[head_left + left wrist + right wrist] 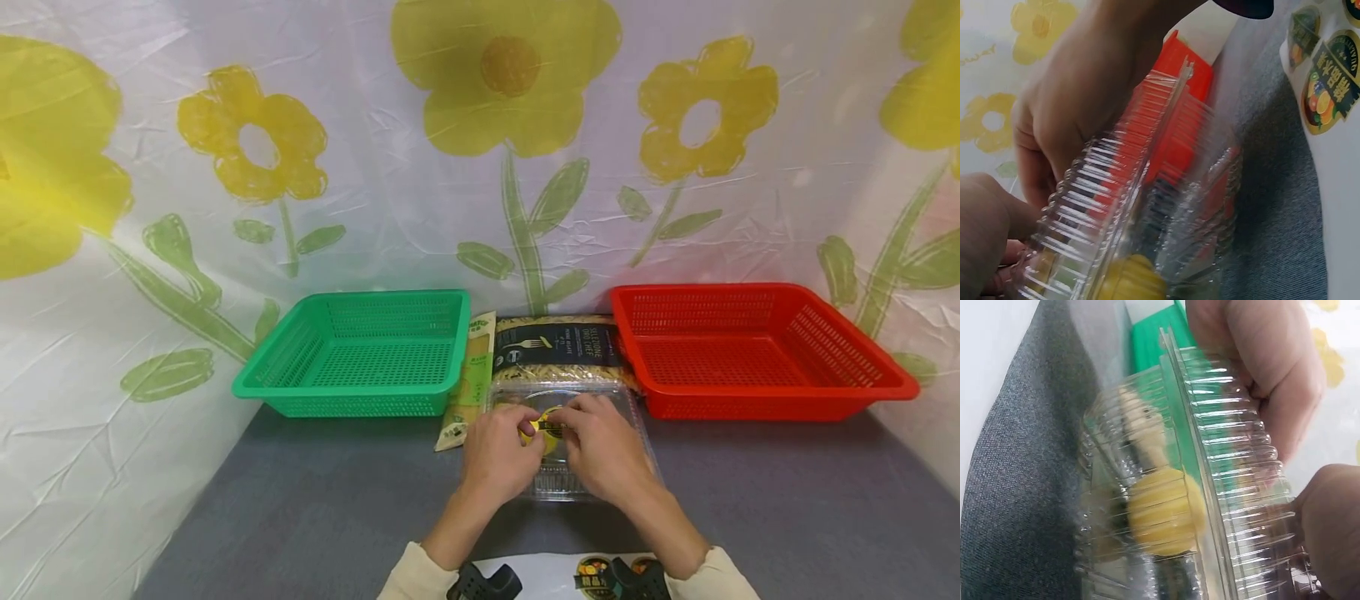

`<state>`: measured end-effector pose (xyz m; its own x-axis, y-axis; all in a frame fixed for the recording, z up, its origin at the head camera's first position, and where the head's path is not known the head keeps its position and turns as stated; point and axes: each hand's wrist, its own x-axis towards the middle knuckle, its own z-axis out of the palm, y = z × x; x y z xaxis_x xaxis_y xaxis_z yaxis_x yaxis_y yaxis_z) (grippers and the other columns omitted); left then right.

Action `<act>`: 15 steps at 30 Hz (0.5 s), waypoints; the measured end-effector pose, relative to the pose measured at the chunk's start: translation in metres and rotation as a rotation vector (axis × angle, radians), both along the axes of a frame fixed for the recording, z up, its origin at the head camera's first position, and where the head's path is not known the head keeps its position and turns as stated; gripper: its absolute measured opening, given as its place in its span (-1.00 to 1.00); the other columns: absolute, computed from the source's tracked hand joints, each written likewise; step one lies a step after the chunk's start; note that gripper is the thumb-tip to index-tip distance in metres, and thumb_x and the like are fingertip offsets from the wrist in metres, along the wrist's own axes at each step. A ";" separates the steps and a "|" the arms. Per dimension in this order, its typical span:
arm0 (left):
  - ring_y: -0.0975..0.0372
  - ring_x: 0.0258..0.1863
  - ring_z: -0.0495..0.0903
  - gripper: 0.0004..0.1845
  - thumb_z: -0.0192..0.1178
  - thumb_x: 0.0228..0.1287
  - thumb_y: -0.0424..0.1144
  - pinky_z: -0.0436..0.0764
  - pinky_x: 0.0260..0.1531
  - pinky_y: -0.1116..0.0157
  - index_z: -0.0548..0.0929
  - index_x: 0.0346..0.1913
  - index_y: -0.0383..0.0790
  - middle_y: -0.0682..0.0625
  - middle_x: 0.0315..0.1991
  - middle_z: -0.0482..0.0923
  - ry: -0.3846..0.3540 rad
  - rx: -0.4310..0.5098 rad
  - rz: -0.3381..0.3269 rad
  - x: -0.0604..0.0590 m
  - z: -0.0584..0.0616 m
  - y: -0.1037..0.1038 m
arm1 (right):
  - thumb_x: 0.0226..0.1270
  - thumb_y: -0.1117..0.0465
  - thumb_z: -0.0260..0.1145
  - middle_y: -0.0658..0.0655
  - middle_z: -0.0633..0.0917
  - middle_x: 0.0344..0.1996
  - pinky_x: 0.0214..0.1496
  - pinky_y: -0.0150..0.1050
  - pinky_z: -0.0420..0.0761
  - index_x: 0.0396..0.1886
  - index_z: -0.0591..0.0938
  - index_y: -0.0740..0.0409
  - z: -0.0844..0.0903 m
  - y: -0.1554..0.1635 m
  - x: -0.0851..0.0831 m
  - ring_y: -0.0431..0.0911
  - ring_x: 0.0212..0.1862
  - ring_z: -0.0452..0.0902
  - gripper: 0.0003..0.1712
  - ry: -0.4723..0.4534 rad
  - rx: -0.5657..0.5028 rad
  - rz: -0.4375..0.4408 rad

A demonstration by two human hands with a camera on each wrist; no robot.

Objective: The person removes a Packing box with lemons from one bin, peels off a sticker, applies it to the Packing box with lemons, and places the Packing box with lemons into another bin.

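Observation:
A clear plastic clamshell box (pixel 566 483) sits on the table in front of the person, its ribbed side close up in both wrist views. Inside it lies a round yellow fruit (pixel 1166 512). Over the lid, a small black-and-gold sticker (pixel 551 427) is between the two hands. The left hand (pixel 498 450) pinches its left end with curled fingers, and the right hand (pixel 603 446) pinches its right end. Both hands are low over the lid, behind the box's ribbed edge in the wrist views, where the fingertips are partly hidden.
A green basket (pixel 352 404) stands at the back left, a red basket (pixel 780 404) at the back right. Between them lie a pasta bag (pixel 558 346) and a narrow yellow-green packet (pixel 468 383). A white sticker sheet (pixel 540 567) lies at the near edge.

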<state>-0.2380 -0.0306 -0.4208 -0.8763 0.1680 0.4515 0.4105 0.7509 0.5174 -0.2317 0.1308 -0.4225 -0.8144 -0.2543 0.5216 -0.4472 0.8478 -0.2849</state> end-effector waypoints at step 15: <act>-0.01 -0.47 0.69 -0.88 0.26 0.28 -0.47 0.68 -0.58 0.16 0.74 -0.16 -0.33 -0.06 -0.41 0.65 -0.251 0.483 -0.264 -0.010 0.012 -0.031 | 0.27 0.36 0.40 0.14 0.68 0.07 -0.33 -0.20 0.53 0.42 0.50 0.11 0.013 0.013 0.000 -0.08 -0.31 0.46 -0.31 -0.320 -0.297 0.077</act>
